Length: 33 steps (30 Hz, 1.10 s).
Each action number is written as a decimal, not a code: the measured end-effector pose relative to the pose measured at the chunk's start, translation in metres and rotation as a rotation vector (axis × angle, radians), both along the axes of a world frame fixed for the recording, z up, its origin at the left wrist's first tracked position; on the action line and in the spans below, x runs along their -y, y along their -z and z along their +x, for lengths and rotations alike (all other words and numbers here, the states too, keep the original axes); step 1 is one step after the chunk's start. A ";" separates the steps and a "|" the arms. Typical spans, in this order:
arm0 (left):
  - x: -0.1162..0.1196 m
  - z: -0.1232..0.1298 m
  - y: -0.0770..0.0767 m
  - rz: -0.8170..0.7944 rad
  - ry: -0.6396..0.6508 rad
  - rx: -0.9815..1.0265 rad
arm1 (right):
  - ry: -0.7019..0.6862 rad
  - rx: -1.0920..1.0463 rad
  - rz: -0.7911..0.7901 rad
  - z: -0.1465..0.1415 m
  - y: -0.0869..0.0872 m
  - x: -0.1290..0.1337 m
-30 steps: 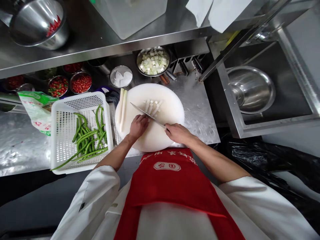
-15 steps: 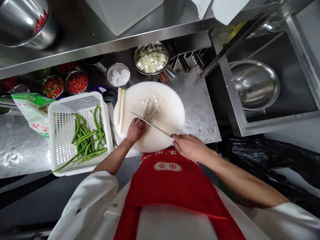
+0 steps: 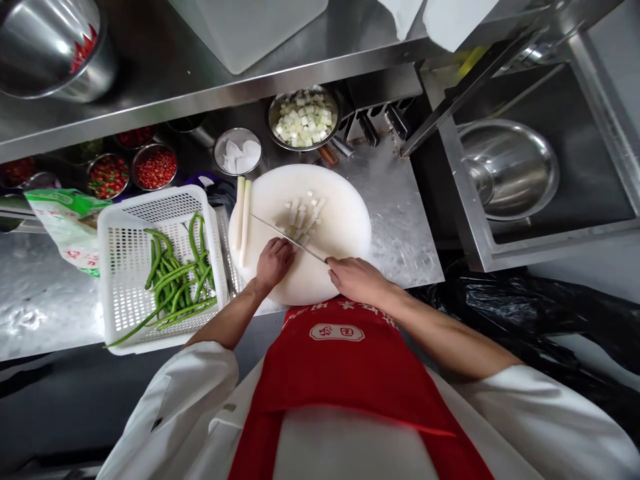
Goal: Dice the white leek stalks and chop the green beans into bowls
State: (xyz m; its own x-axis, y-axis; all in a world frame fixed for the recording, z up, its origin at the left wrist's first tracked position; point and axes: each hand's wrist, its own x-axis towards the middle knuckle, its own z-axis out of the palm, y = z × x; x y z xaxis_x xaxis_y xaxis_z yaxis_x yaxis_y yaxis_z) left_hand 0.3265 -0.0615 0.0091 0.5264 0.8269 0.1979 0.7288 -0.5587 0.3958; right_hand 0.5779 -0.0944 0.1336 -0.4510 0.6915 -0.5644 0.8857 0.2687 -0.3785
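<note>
Mid-frame, you're slicing white pieces (image 3: 301, 213) on the board (image 3: 345, 200): your right hand (image 3: 354, 277) grips the knife (image 3: 273, 228), your left hand (image 3: 275, 262) curls beside it (its hold I can't tell); the next cut calls for tucked knuckles.

This is a professional kitchen, the working side of a restaurant or canteen by its fittings. A stainless steel surface (image 3: 400, 233) carries a round white cutting board (image 3: 320, 277), with a rack of knives (image 3: 369, 129) at one o'clock from it. At eleven o'clock, small metal tubs hold chopped red chillies (image 3: 156, 168), and a white plastic basket (image 3: 117, 280) of green beans (image 3: 173, 283) sits at nine. A steel shelf (image 3: 165, 90) runs across twelve o'clock, and a deep steel sink (image 3: 580, 180) with a large metal bowl (image 3: 525, 170) lies at two. The wearer has a white jacket (image 3: 185, 393) and a red printed apron (image 3: 345, 373).
</note>
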 end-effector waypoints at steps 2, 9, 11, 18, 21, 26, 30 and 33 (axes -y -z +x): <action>0.001 0.001 0.001 -0.003 -0.004 0.004 | 0.008 -0.005 -0.035 0.016 -0.014 0.013; 0.006 0.004 0.001 0.003 -0.059 0.030 | 0.027 0.034 -0.151 0.032 -0.041 0.025; 0.006 0.005 -0.001 0.003 -0.065 0.029 | 0.027 0.037 -0.158 0.031 -0.046 0.025; 0.008 0.007 0.001 0.063 -0.085 0.053 | 0.025 0.069 -0.177 0.021 -0.039 0.026; 0.008 0.008 0.002 0.041 -0.109 0.034 | 0.012 0.067 -0.141 0.004 -0.010 0.019; 0.006 0.004 -0.009 0.005 -0.067 0.012 | 0.022 0.026 -0.079 -0.011 0.024 0.010; 0.009 -0.011 -0.017 -0.034 -0.037 0.021 | 0.030 0.027 -0.055 -0.010 0.025 0.010; 0.014 -0.020 -0.014 -0.050 -0.017 0.032 | 0.030 0.032 -0.035 -0.009 0.021 0.010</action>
